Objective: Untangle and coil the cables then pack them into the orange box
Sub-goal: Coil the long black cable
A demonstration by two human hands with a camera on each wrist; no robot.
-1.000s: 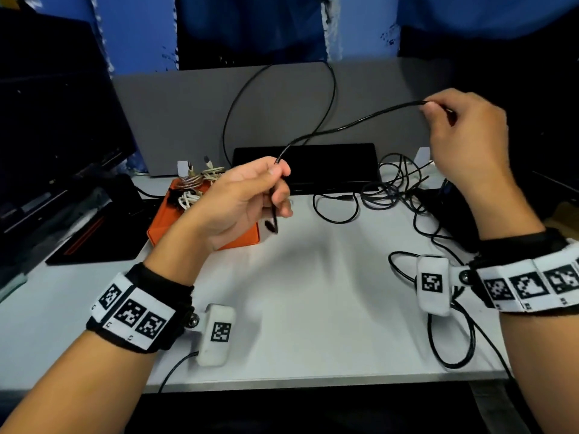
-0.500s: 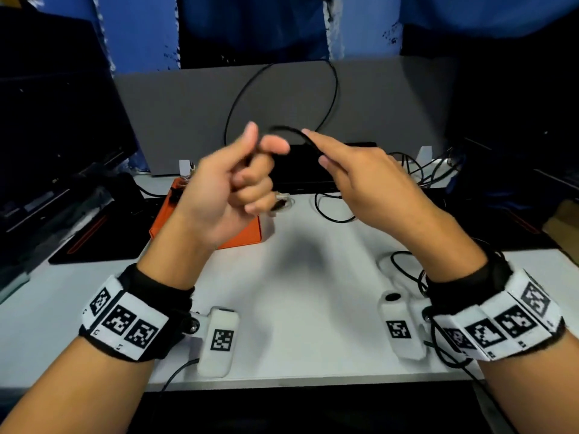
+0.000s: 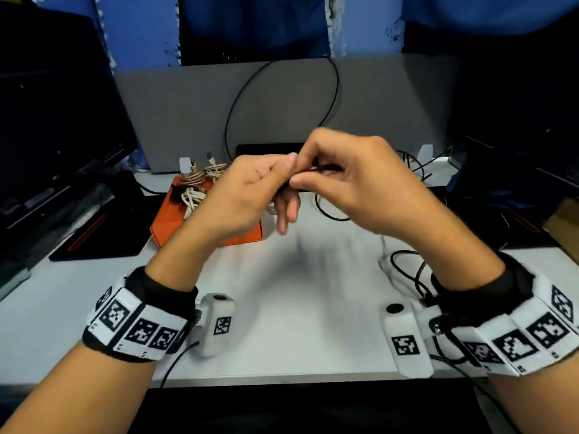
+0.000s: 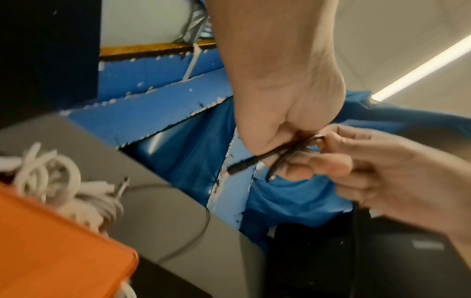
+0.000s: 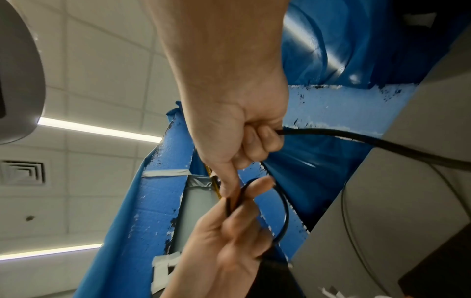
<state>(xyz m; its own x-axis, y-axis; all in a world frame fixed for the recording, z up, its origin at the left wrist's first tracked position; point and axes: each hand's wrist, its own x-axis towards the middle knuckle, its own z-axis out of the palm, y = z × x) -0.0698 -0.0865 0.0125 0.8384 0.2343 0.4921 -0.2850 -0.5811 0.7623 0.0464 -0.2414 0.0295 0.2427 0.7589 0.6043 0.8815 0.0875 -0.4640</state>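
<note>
Two hands meet above the middle of the bench [image 3: 282, 308], raised off its surface. The left hand [image 3: 247, 195] has thumb and forefinger pressed together on a thin black cable [image 4: 288, 150], its lower fingers hanging looser; the left wrist view shows two short strands with one barrel plug end jutting out below the pinch. The right hand [image 3: 360, 183] has its grip curled round the same black cable, thumb against it; in the right wrist view one small loop [image 5: 280, 211] arcs between the two hands and one thicker-looking run leads away to the right.

One orange box [image 3: 175, 217] sits toward the bench's far left edge, with a bundle of pale coiled cables [image 3: 194, 186] lying in and over it; how many cables make up the bundle cannot be told. More loose black cables [image 3: 410, 270] lie tangled along the right edge.

The bench is white and smooth. One grey panel [image 3: 282, 98] stands along its far edge, with blue sheeting behind it and one dark monitor [image 3: 53, 126] to the left. The bench's near middle lies bare between the wrists.
</note>
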